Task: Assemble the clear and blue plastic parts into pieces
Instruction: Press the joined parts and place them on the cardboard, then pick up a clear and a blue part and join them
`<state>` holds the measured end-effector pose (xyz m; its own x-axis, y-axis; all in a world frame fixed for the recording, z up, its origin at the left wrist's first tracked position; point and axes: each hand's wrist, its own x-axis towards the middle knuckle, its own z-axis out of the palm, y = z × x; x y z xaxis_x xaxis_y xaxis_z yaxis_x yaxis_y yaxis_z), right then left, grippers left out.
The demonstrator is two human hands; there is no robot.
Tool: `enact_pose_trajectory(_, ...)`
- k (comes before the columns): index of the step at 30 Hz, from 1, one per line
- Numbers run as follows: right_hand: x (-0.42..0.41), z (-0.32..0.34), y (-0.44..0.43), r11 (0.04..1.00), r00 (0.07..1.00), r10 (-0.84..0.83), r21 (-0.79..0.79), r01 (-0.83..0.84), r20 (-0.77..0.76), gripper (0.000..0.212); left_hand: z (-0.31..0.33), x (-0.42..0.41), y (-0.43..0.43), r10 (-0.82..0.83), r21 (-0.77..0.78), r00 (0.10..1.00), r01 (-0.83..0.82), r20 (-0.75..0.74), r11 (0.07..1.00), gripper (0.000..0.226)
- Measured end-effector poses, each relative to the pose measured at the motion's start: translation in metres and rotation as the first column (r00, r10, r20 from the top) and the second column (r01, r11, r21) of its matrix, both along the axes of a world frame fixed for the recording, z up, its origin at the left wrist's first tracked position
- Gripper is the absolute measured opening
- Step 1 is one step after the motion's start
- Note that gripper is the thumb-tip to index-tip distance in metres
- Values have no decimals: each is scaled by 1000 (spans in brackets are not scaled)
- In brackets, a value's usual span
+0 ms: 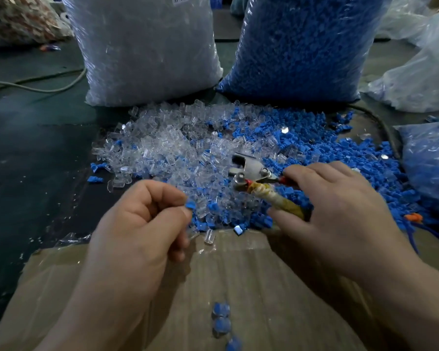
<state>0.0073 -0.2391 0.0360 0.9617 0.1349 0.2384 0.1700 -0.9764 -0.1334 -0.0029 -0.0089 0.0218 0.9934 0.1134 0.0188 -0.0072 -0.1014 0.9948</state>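
A heap of clear plastic parts [167,148] merges on its right with a heap of blue plastic parts [340,153] on the dark table. My left hand [142,224] pinches a small blue part [191,205] between thumb and forefinger at the heap's near edge. My right hand [337,211] grips the cloth-wrapped handles of metal pliers [254,173], whose jaws point away over the clear parts. Three assembled blue-and-clear pieces [222,320] lie on the cardboard in front of me.
A tall bag of clear parts [147,51] and a tall bag of blue parts [304,46] stand behind the heaps. A smaller bag of blue parts [431,168] is at the right. Brown cardboard [251,274] covers the near table. A cable [36,87] runs at far left.
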Motion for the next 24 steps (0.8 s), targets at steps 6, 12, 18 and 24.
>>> enact_pose_trajectory(6, 15, -1, -1, 987, 979, -101, -142, 76, -177, 77, -2, -8, -14, -120, 0, 983, 121, -142, 993, 29)
enact_pose_trajectory(12, -8, 3, 19, 988, 991, 104, 104, -112, 84, 45, -5, -11, -20, -95, 27, 982, 101, -164, 995, 25)
enact_pose_trajectory(18, -20, -3, 40, 936, 935, 336, 70, -345, 109, 19, -7, -19, -20, -121, 272, 992, 109, 29, 956, 10)
enact_pose_trajectory(24, -22, -1, 40, 918, 925, 368, 122, -377, 91, 33, 3, -17, -16, -110, 305, 992, 88, 57, 948, 29)
